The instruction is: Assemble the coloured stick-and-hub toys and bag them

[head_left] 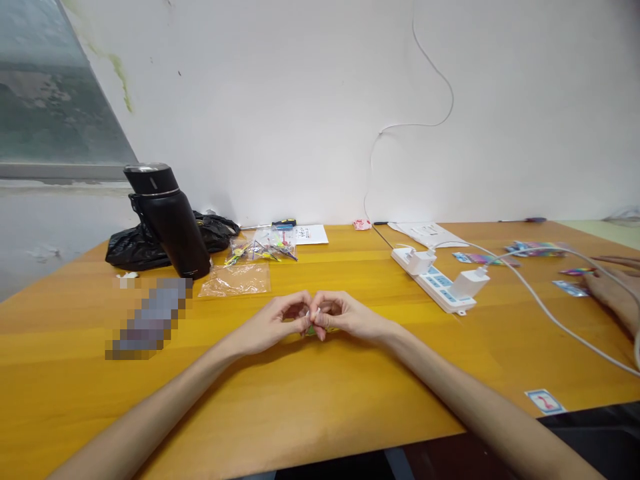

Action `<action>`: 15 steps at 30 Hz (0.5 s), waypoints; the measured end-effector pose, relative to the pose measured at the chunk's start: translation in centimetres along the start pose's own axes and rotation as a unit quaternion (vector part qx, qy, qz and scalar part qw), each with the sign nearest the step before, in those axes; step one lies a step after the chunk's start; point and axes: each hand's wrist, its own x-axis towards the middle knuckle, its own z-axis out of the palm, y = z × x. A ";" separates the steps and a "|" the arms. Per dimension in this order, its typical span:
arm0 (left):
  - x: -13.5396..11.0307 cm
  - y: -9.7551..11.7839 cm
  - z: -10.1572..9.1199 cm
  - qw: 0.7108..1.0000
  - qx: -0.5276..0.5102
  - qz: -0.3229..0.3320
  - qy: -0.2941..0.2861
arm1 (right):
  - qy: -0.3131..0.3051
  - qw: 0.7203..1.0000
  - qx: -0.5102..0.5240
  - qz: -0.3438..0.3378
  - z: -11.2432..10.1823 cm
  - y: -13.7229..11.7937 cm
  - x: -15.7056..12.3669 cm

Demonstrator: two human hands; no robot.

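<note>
Over the middle of the wooden table (pixel 300 400), my left hand (pixel 280 320) and my right hand (pixel 350 317) meet fingertip to fingertip. Both are closed in a pinch around a small item (pixel 311 329) with white and green-yellow parts. Fingers cover most of it, so its kind does not show. Just behind my left hand lies a flat clear plastic bag (pixel 235 279). Farther back is another clear bag (pixel 263 247) holding thin, colourful pieces.
A black bottle (pixel 173 223) stands left before a black plastic bag (pixel 135 250). At right, a white power strip (pixel 437 283) has plugged-in chargers and cables crossing the table. Another person's hand (pixel 613 290) is near rainbow-coloured packets (pixel 535 249). A numbered card (pixel 545 401) lies at the front edge.
</note>
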 end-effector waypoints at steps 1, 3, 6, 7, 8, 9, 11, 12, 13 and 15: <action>0.0 0.0 0.0 1.000 -0.003 0.001 -0.005 | -0.004 1.000 0.000 -0.001 0.0 0.0 0.0; 0.0 0.0 0.0 1.000 -0.012 0.002 -0.016 | -0.013 1.000 0.001 -0.005 0.0 -0.1 0.0; -0.1 0.2 0.2 0.999 -0.028 0.004 -0.029 | -0.023 1.000 0.000 -0.006 -0.1 0.0 -0.1; -0.1 0.2 0.3 0.999 -0.035 0.005 -0.033 | -0.025 1.000 -0.001 -0.006 -0.2 0.0 -0.1; -0.1 0.3 0.3 0.999 -0.040 0.005 -0.037 | -0.025 1.000 -0.001 -0.004 -0.2 0.0 -0.1; -0.1 0.4 0.3 0.998 -0.043 0.003 -0.041 | -0.027 1.000 -0.001 0.000 -0.2 0.1 -0.1; -0.2 0.5 0.2 0.998 -0.041 -0.001 -0.042 | -0.029 1.000 -0.001 0.005 -0.3 0.1 -0.2; -0.3 0.5 0.1 0.999 -0.036 0.001 -0.037 | -0.029 1.000 -0.003 0.002 -0.4 0.0 -0.2; -0.3 0.5 -0.1 0.999 -0.029 0.005 -0.027 | -0.027 1.000 -0.008 -0.004 -0.5 -0.1 -0.3; -0.3 0.3 -0.6 1.000 -0.013 0.019 0.001 | -0.010 1.000 -0.021 -0.020 -0.7 -0.3 -0.3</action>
